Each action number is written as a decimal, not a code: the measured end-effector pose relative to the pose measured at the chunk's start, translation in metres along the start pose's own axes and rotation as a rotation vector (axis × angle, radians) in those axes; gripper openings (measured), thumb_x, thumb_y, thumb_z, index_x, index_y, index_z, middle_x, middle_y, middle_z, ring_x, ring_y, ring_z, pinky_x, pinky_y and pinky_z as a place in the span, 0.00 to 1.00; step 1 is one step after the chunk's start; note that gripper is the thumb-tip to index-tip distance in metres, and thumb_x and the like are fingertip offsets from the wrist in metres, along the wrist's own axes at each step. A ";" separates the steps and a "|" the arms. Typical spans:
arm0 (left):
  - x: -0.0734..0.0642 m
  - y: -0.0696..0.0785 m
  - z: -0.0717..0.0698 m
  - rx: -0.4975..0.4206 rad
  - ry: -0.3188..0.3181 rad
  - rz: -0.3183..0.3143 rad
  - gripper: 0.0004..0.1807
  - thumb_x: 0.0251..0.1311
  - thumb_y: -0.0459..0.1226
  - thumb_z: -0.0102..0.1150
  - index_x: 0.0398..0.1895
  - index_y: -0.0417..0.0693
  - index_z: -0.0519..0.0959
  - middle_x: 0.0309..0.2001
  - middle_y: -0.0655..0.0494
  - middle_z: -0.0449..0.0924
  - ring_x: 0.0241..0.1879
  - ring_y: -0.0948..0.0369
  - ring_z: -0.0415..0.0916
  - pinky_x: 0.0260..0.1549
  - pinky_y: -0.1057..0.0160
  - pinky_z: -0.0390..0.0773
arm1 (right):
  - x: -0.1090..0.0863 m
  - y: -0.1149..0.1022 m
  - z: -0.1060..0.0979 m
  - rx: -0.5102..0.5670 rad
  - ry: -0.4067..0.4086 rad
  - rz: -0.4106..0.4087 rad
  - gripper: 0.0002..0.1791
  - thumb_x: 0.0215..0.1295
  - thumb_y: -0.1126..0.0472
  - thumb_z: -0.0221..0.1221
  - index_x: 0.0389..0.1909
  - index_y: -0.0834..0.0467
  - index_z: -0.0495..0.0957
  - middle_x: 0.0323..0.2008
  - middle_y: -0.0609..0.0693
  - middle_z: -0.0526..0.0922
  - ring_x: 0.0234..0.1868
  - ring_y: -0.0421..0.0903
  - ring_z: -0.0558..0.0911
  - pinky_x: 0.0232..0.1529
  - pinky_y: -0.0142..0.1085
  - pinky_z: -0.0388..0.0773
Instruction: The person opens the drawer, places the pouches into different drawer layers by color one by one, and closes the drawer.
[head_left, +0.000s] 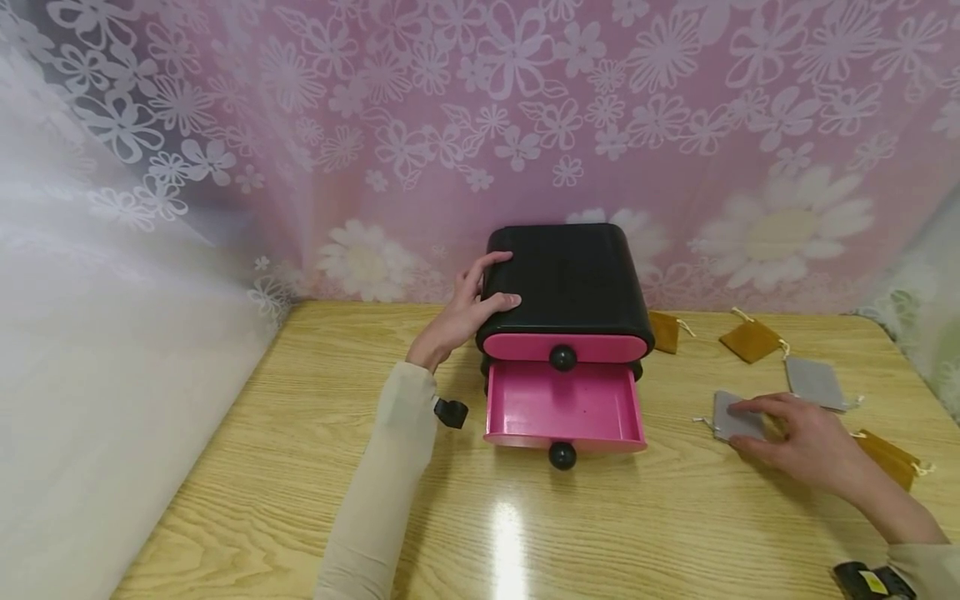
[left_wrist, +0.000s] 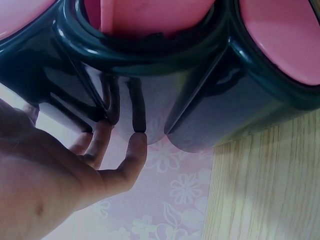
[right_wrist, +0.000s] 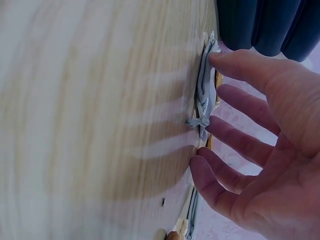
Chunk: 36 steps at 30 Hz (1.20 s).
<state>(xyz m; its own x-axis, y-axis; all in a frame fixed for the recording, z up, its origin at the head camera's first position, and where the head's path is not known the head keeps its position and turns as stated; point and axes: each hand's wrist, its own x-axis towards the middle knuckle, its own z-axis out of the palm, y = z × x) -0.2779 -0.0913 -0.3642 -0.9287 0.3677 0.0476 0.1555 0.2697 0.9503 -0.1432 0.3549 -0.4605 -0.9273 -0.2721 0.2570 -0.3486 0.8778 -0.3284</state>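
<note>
A black cabinet (head_left: 566, 279) with pink drawers stands on the wooden table. My left hand (head_left: 457, 317) rests at its left top edge, and the fingertips touch the glossy side in the left wrist view. The lower pink drawer (head_left: 562, 408) is pulled out and holds nothing visible; the upper drawer (head_left: 517, 347) is closed. Right of the cabinet, a small grey drawstring pouch (head_left: 738, 421) lies flat. Over it spreads my right hand (head_left: 810, 437), thumb and fingers apart, fingertips at the pouch (right_wrist: 207, 85) in the right wrist view.
Another grey pouch (head_left: 815, 383) lies behind the right hand. Brown pouches lie near it: one behind (head_left: 752, 340), one partly hidden by the cabinet (head_left: 665, 332) and brown pouch material (head_left: 888, 458) by the right wrist. A flowered curtain (head_left: 450, 167) hangs along the table's back edge.
</note>
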 end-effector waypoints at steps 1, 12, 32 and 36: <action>0.000 0.000 0.000 0.001 0.001 0.001 0.34 0.63 0.52 0.62 0.70 0.87 0.63 0.73 0.52 0.46 0.63 0.48 0.72 0.62 0.43 0.72 | 0.000 0.000 0.000 0.001 0.004 -0.002 0.22 0.46 0.56 0.79 0.44 0.55 0.88 0.45 0.62 0.87 0.36 0.52 0.83 0.28 0.32 0.70; 0.001 0.000 0.000 0.002 -0.007 0.002 0.34 0.63 0.52 0.62 0.70 0.86 0.62 0.73 0.50 0.46 0.61 0.50 0.73 0.61 0.45 0.73 | -0.001 0.000 0.000 0.021 -0.040 0.014 0.08 0.50 0.59 0.77 0.33 0.47 0.90 0.44 0.60 0.87 0.37 0.58 0.84 0.29 0.32 0.74; -0.001 0.001 0.000 0.012 -0.004 0.006 0.33 0.63 0.53 0.61 0.70 0.87 0.62 0.72 0.51 0.47 0.59 0.51 0.74 0.61 0.45 0.72 | 0.001 -0.013 0.002 -0.013 -0.027 -0.018 0.10 0.46 0.63 0.78 0.28 0.47 0.88 0.33 0.46 0.84 0.25 0.28 0.72 0.25 0.31 0.69; -0.001 0.001 0.000 0.012 -0.002 0.008 0.33 0.63 0.52 0.61 0.70 0.87 0.62 0.72 0.51 0.47 0.60 0.51 0.74 0.61 0.44 0.72 | 0.001 -0.015 0.002 -0.017 -0.033 -0.012 0.09 0.47 0.63 0.77 0.27 0.47 0.88 0.31 0.43 0.83 0.25 0.26 0.66 0.25 0.31 0.66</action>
<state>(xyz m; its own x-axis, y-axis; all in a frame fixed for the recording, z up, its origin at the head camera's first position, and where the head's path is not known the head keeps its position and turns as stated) -0.2771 -0.0913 -0.3635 -0.9269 0.3713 0.0547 0.1670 0.2777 0.9460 -0.1389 0.3404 -0.4572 -0.9271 -0.2951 0.2309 -0.3577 0.8808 -0.3102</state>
